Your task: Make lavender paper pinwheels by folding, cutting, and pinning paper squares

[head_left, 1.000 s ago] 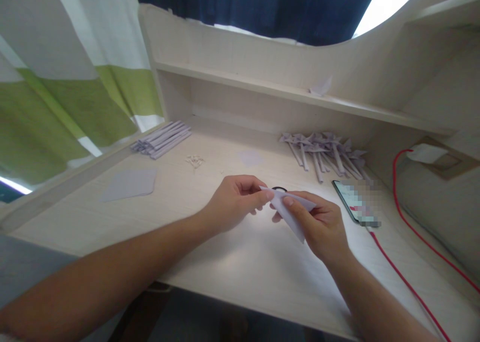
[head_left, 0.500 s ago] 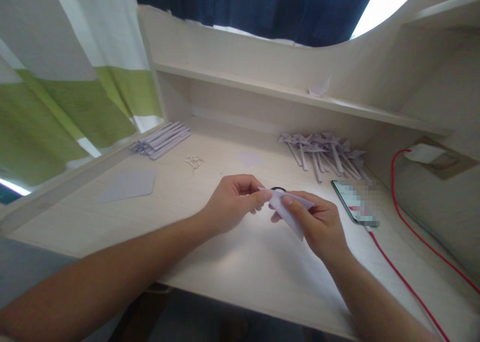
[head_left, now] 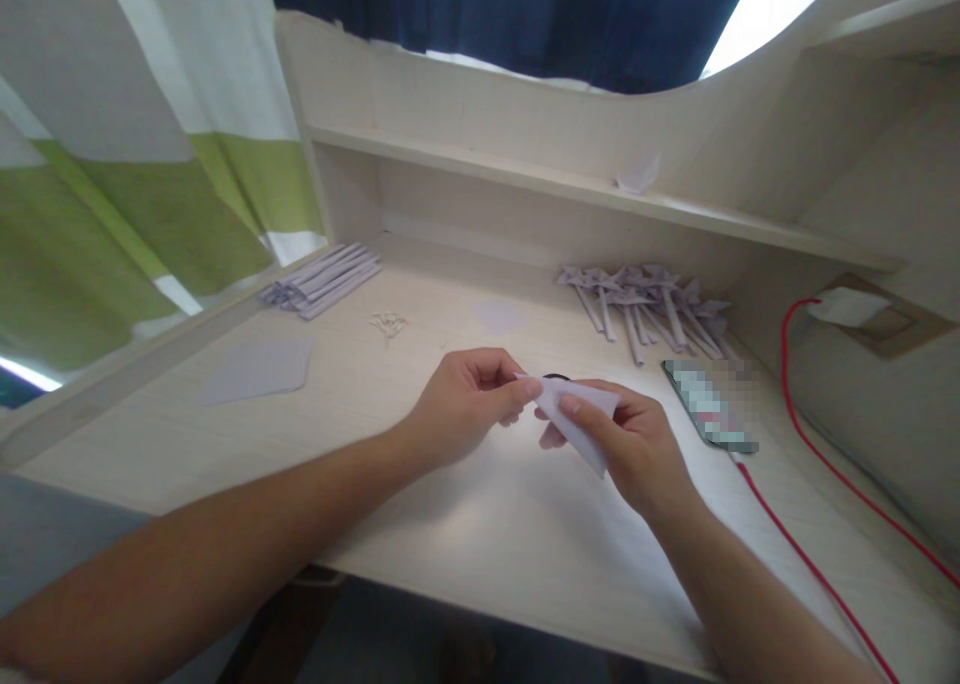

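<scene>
paper sheets: left | rolled paper sticks: far left | left hand: pinching left corner of folded white paper, centre, between both hands | right hand: gripping its right side, thumb on top | paper pinwheels: far right | smartphone: right

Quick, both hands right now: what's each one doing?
Left hand: closed, pinching a corner of the folded paper between thumb and fingers.
Right hand: closed on the same paper, thumb pressed on top.
</scene>
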Motion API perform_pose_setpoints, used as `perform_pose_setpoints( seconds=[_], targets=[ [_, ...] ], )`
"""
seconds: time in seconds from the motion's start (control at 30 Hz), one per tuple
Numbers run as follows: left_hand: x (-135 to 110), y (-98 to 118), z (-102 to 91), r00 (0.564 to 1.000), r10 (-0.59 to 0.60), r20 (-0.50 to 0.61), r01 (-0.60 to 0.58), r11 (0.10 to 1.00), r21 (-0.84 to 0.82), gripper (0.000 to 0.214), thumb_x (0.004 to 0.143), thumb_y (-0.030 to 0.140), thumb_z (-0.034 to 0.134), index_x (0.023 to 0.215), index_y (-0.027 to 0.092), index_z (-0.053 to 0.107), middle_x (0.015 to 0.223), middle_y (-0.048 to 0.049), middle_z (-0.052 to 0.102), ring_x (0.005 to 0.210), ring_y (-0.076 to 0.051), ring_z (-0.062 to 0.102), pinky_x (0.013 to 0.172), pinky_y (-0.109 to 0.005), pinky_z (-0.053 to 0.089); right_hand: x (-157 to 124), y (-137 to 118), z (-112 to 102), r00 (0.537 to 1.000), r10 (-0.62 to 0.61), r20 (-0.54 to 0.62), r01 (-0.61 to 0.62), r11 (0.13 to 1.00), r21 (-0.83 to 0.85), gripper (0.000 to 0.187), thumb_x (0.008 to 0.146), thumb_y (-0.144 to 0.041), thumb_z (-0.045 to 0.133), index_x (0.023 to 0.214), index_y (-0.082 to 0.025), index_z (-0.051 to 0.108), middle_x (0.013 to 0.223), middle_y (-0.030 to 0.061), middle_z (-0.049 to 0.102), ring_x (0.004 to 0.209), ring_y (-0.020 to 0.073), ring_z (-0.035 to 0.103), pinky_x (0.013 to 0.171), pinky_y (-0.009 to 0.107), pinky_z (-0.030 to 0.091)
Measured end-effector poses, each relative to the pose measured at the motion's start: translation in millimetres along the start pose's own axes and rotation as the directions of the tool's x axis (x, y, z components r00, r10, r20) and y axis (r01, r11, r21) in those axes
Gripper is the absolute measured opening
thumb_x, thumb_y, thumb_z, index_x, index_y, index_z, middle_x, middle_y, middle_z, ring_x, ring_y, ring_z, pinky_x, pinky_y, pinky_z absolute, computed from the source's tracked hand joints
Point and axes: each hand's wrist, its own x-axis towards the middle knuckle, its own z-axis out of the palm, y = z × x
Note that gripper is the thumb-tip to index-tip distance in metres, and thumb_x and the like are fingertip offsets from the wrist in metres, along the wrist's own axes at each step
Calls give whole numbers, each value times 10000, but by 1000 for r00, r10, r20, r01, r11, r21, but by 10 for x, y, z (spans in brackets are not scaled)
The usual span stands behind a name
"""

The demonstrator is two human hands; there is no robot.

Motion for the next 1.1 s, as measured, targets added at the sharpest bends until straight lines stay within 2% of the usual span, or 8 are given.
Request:
perform_pose_setpoints(
  seconds=[0.07,0.17,0.27,0.4,0.53,0.73,0.87,1.1],
  targets=[
    [3,-6,-3,1000,7,-18,-6,999,36,234,840,316,742,685,157,669,581,5,636,560,-108,559,570,-236,458,20,31,-5,998,45,43,-46,999,20,275,869,-436,803,880,-162,799,734,68,795,653,186,704,597,282,505],
    [2,-14,4,1000,5,-26,-4,998,67,242,849,328,735,692,159,665,586,6,633,565,-111,558,572,-238,457,47,56,-7,994,91,66,-94,994,47,260,828,-410,841,833,-154,797,720,70,794,647,192,721,629,295,535],
    [1,-21,19,1000,-15,-15,15,999,43,239,854,336,728,708,159,663,586,7,632,563,-113,563,572,-240,459,63,50,-1,994,88,61,-93,992,87,239,818,-381,845,791,-150,789,729,69,793,634,192,723,651,311,564],
    [3,-45,26,997,-62,55,58,996,72,232,845,340,728,724,146,688,613,-2,634,575,-120,574,570,-245,444,70,53,4,996,67,61,-74,991,111,224,817,-368,845,791,-152,792,741,65,790,635,189,725,659,317,583],
    [-3,-75,17,996,-32,84,20,990,140,276,857,359,714,698,134,697,640,-16,636,604,-124,567,592,-256,424,80,101,3,995,72,64,-80,988,130,233,814,-377,852,805,-151,795,755,63,787,638,190,726,655,326,596],
    [12,-56,3,1000,5,20,-7,991,133,268,853,332,702,660,152,657,598,3,621,585,-117,555,590,-245,436,105,124,-7,985,129,111,-145,978,147,269,806,-403,856,807,-144,783,720,55,766,605,177,707,643,341,609],
    [60,-49,-25,999,8,-35,-3,992,123,279,843,330,712,632,160,645,588,-5,636,570,-118,559,586,-248,459,138,142,-37,986,137,98,-153,970,190,286,775,-403,881,805,-140,773,727,54,766,599,171,704,651,344,609],
    [175,-191,-125,991,-6,-133,2,1000,-25,309,798,397,785,650,153,669,601,-19,663,569,-122,578,601,-264,489,226,209,-136,988,150,44,-156,969,194,317,727,-417,910,775,-140,764,726,63,783,597,177,721,684,351,611]
  ],
)
